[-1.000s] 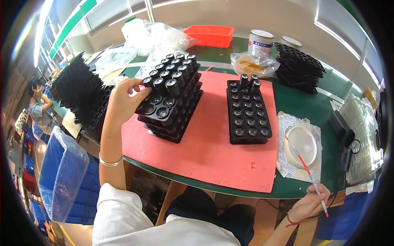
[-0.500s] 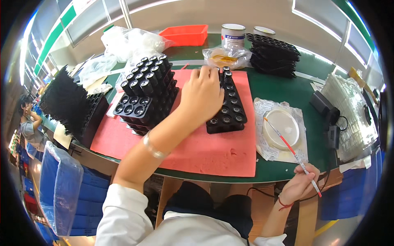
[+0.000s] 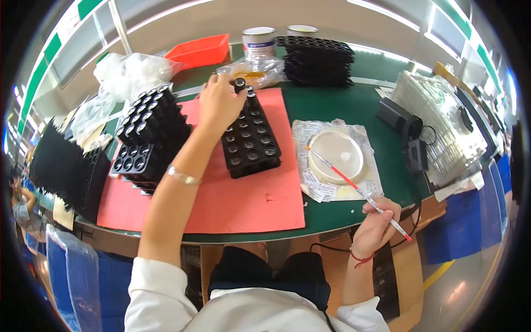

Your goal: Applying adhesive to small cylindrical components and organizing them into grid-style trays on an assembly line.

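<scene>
My left hand (image 3: 219, 105) is closed at the far left end of a black tray (image 3: 254, 168), its thumb and fingers pinching a small black cylinder with a shiny top (image 3: 239, 84). Rows of round, glossy-topped pieces sit in this tray, and another cylinder (image 3: 250, 92) stands taller at the far end. My right hand (image 3: 377, 224) grips a thin paintbrush (image 3: 354, 187) by its red-and-white handle. The brush slants up and left, its tip over the rim of a shallow, round white dish (image 3: 360, 166) holding something pale.
A pink mat (image 3: 243, 213) lies under the tray. Stacked black trays with cylinders (image 3: 146, 122) stand to the left, more black trays (image 3: 319, 63) at the back. Behind are a red bin (image 3: 199, 52), cans (image 3: 259, 43) and plastic bags (image 3: 130, 74). Clear trays (image 3: 442, 127) are at right.
The whole view has shifted, moving the bench leftward in the picture. The cylinder between my left thumb and fingers now shows; before, my hand hid it. My right hand keeps its grip on the paintbrush.
</scene>
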Demonstrator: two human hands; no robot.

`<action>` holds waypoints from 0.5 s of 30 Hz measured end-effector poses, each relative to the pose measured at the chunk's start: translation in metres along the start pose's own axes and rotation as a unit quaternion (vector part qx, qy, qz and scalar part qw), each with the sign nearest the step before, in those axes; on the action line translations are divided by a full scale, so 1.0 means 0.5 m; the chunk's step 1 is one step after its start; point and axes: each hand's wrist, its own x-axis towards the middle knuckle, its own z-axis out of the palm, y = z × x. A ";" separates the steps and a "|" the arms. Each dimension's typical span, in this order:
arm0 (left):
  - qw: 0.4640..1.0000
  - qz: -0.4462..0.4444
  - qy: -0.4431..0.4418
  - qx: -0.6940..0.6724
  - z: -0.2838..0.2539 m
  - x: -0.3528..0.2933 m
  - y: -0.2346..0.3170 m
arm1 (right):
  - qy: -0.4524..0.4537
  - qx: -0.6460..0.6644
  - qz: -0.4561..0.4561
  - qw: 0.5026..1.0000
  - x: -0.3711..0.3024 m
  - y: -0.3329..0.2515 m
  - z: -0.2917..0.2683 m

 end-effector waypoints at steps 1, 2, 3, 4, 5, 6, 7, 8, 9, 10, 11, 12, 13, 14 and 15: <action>0.998 0.018 -0.005 -0.064 -0.031 -0.002 0.030 | 0.005 0.013 0.006 1.000 0.003 -0.001 0.001; 0.991 0.037 -0.014 -0.130 -0.054 -0.008 0.065 | 0.013 0.023 0.013 1.000 0.004 0.002 -0.007; 0.977 0.032 -0.049 -0.206 -0.076 -0.023 0.091 | 0.032 0.019 0.010 0.999 0.006 -0.001 -0.009; 0.956 0.027 -0.084 -0.281 -0.094 -0.044 0.116 | 0.036 0.013 0.008 0.999 0.007 -0.004 -0.018; 0.927 0.018 -0.150 -0.343 -0.112 -0.073 0.147 | 0.051 -0.002 -0.004 0.999 0.009 -0.006 -0.034; 0.910 0.090 -0.162 -0.370 -0.119 -0.103 0.156 | 0.063 -0.017 -0.018 0.998 0.013 -0.013 -0.044; 0.891 0.123 -0.206 -0.385 -0.136 -0.129 0.159 | 0.073 -0.050 -0.048 0.995 0.020 -0.017 -0.046; 0.855 0.091 -0.283 -0.424 -0.150 -0.156 0.158 | 0.066 -0.078 -0.067 0.992 0.022 -0.022 -0.057; 0.859 0.142 -0.269 -0.411 -0.157 -0.184 0.149 | 0.056 -0.101 -0.088 0.989 0.027 -0.033 -0.062; 0.855 0.174 -0.280 -0.401 -0.161 -0.203 0.132 | 0.042 -0.122 -0.113 0.985 0.031 -0.039 -0.063; 0.851 0.146 -0.302 -0.404 -0.162 -0.222 0.123 | 0.042 -0.128 -0.115 0.984 0.032 -0.043 -0.069; 0.846 0.116 -0.324 -0.406 -0.159 -0.237 0.115 | 0.016 -0.150 -0.123 0.981 0.032 -0.046 -0.076; 0.847 0.099 -0.341 -0.395 -0.152 -0.244 0.108 | -0.011 -0.173 -0.130 0.976 0.032 -0.049 -0.082; 0.847 0.068 -0.343 -0.399 -0.148 -0.246 0.107 | -0.014 -0.180 -0.140 0.974 0.034 -0.049 -0.081; 0.847 0.036 -0.344 -0.403 -0.148 -0.243 0.109 | -0.018 -0.187 -0.138 0.972 0.034 -0.052 -0.078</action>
